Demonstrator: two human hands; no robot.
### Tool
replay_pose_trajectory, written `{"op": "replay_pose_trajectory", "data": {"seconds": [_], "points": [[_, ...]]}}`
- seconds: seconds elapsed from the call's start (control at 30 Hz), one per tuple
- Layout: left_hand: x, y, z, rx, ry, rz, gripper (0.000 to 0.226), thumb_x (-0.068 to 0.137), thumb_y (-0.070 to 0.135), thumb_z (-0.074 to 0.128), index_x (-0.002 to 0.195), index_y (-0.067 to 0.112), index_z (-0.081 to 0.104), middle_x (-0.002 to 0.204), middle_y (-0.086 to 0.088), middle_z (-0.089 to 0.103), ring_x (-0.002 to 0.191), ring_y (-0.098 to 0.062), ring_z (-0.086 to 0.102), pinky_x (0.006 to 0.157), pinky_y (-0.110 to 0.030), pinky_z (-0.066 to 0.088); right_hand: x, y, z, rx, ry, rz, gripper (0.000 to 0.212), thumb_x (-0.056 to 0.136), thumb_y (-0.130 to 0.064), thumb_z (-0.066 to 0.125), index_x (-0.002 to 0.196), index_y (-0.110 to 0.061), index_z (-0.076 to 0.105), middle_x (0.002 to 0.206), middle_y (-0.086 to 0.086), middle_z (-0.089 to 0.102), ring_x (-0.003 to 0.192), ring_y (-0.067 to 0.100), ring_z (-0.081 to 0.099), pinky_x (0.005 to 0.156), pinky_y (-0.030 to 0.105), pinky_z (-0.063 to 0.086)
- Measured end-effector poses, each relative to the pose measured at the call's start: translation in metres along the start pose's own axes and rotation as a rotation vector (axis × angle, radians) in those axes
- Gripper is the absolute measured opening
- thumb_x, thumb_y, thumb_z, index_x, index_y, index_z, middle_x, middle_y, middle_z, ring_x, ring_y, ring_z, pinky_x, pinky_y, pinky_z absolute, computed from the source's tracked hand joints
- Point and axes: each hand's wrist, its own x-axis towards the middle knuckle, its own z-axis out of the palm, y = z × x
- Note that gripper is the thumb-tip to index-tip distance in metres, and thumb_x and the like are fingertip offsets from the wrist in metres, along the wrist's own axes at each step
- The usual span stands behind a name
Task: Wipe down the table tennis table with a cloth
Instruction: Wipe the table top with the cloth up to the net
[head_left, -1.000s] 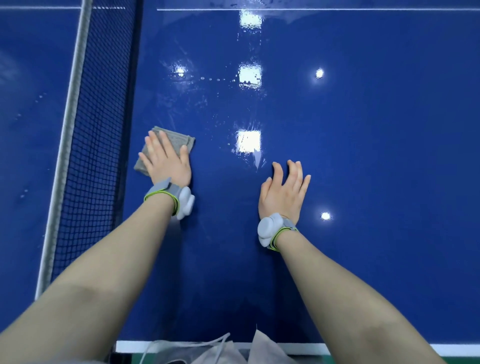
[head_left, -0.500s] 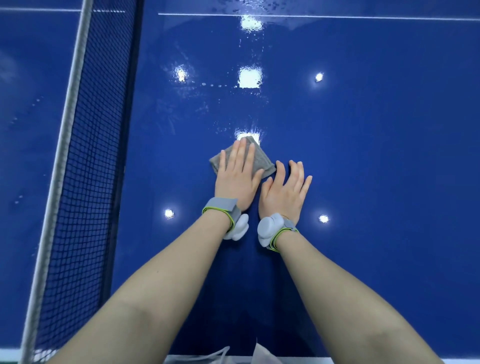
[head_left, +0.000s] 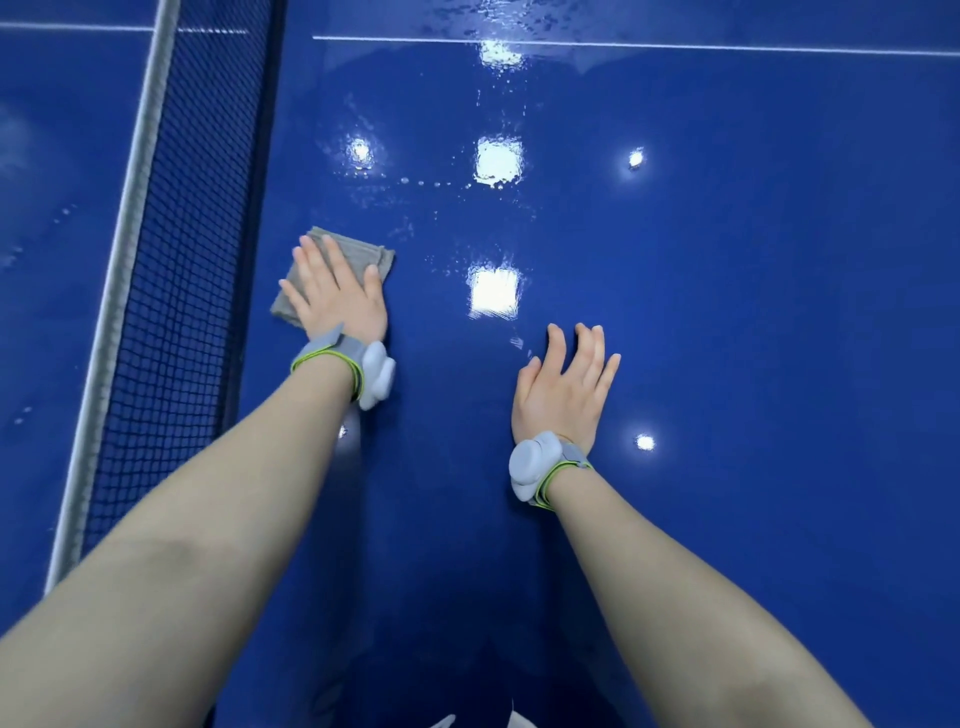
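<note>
The blue table tennis table (head_left: 727, 312) fills the view, glossy with wet streaks and droplets. A folded grey cloth (head_left: 366, 254) lies on it near the net. My left hand (head_left: 337, 293) presses flat on the cloth with straight fingers, covering most of it. My right hand (head_left: 563, 384) rests palm down on the bare table surface to the right, fingers spread and slightly bent, holding nothing. Both wrists wear grey bands with white sensor pods.
The black net (head_left: 176, 312) with its white top band runs down the left side, just left of the cloth. A white line (head_left: 675, 47) crosses the table far ahead. Ceiling lights reflect as bright patches on the surface.
My left hand slid the cloth from beside my right hand back to the left, toward the net. My right hand stayed in place on the table.
</note>
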Motion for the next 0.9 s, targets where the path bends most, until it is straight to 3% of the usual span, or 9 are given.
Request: {"op": "replay_pose_trajectory", "data": {"seconds": [0.3,0.5,0.67,0.9], "points": [[-0.048,0.087,0.024,0.095,-0.063,0.451,0.062,0.100,0.041,0.018,0.147,0.008,-0.006,0.156,-0.011,-0.010,0.144,-0.023,-0.010,0.114,-0.046,-0.009,0.010,-0.005,0.006,0.004,0.009,-0.013,0.042,0.088,-0.026,0.030,0.121,-0.012,0.051,0.130,0.018,0.054,0.130,0.035,0.044,0.110,0.049,0.019],[-0.049,0.085,0.028,0.123,-0.084,0.625,0.061,0.100,0.042,0.019,0.148,0.012,-0.004,0.156,-0.008,-0.009,0.144,-0.020,-0.009,0.114,-0.041,-0.010,0.015,-0.009,0.007,0.014,0.000,-0.013,0.037,0.089,-0.026,0.029,0.121,-0.013,0.043,0.132,0.018,0.052,0.132,0.035,0.042,0.111,0.050,0.024],[-0.018,0.061,0.017,0.101,-0.049,0.421,0.060,0.100,0.041,0.019,0.148,0.011,-0.002,0.156,-0.009,-0.008,0.144,-0.022,-0.006,0.114,-0.042,-0.008,0.018,-0.011,0.007,-0.001,-0.018,-0.023,0.043,0.090,-0.026,0.030,0.122,-0.010,0.054,0.131,0.018,0.053,0.131,0.036,0.043,0.110,0.049,0.020],[0.043,0.001,-0.004,0.049,0.019,0.148,0.060,0.100,0.040,0.021,0.148,0.009,0.002,0.157,-0.009,-0.004,0.144,-0.022,-0.003,0.116,-0.044,-0.004,0.021,-0.013,0.008,0.001,-0.037,-0.035,0.042,0.091,-0.027,0.028,0.124,-0.012,0.049,0.133,0.018,0.050,0.132,0.036,0.040,0.111,0.050,0.019]]}}
